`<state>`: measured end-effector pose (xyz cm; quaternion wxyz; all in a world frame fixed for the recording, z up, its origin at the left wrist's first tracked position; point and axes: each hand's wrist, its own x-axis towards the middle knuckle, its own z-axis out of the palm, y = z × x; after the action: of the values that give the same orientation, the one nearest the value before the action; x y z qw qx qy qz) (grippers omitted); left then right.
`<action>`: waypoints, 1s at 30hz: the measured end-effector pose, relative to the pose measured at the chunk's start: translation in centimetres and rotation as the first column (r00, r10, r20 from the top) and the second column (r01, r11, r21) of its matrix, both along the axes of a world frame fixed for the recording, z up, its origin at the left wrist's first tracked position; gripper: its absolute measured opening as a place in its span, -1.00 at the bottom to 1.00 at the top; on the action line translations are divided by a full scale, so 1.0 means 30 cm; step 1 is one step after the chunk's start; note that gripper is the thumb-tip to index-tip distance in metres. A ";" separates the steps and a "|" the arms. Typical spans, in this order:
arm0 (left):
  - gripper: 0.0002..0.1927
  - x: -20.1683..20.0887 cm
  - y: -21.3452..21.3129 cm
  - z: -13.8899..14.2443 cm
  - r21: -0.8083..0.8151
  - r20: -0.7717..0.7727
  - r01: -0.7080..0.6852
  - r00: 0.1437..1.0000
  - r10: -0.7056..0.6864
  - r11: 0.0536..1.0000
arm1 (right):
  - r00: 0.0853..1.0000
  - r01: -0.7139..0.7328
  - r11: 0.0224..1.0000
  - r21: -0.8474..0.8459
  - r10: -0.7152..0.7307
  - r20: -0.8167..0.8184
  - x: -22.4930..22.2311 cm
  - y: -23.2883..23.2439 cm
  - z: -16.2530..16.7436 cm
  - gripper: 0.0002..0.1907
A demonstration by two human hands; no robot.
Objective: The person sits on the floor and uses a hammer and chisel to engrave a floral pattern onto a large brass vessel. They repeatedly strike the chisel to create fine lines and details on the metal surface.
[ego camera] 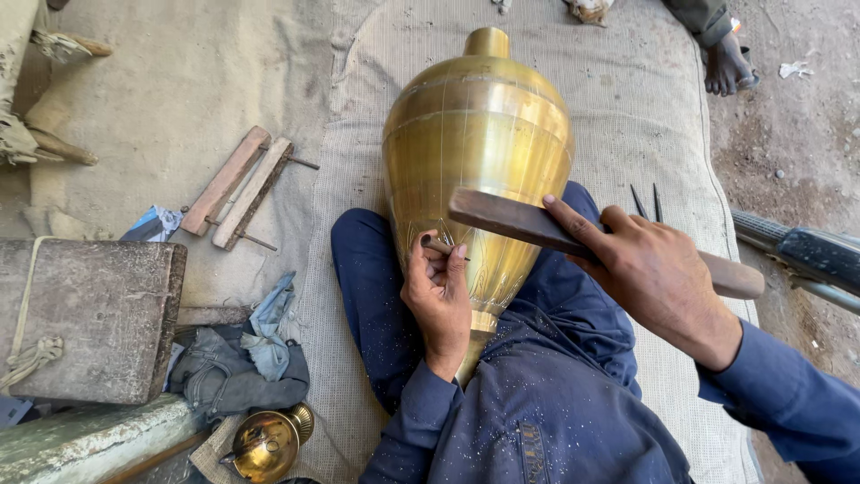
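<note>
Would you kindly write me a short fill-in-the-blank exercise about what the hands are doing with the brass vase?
1. The large brass vase rests on the person's ____.
2. The left hand holds a thin chisel against the ____.
3. The right hand grips a ____ stick.

Missing words: lap; vase; wooden

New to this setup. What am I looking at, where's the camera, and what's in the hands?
One picture, from a camera on a person's head, looking down at their lap. No machine: two bare hands. A large brass vase lies across the legs on a woven mat. The left hand holds a thin metal punch against the vase. The right hand grips a wooden stick above it. Left of the mat lie wooden clamp pieces, a worn block, rags and a small brass piece.
</note>
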<state>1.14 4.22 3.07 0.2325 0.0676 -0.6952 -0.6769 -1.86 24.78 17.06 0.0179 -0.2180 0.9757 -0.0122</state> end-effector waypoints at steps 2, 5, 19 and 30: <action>-0.56 -0.003 0.000 -0.005 0.012 -0.035 -0.006 0.999 0.007 1.000 | 0.997 -0.074 0.990 -0.118 0.072 -0.025 -0.004 -0.034 0.060 -0.14; -0.59 -0.008 0.001 -0.018 0.083 -0.046 -0.006 0.999 0.010 0.997 | 0.986 -0.167 0.979 -0.114 0.164 -0.032 -0.007 -0.077 0.147 -0.13; -0.65 -0.075 -0.074 -0.046 -0.066 -0.045 0.209 0.976 -0.212 0.976 | 0.972 -0.077 0.932 0.355 -0.009 0.234 -0.013 -0.073 0.189 -0.31; -0.49 -0.220 -0.157 0.093 -0.404 0.082 0.655 0.722 -0.687 0.639 | 0.959 0.281 0.857 -0.431 -0.244 0.140 0.169 0.158 -0.142 -0.17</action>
<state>-5.44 -0.50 5.85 0.0007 -0.2716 -0.7848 -0.5571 3.22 29.54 12.80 0.0049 -0.0803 0.9656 -0.2471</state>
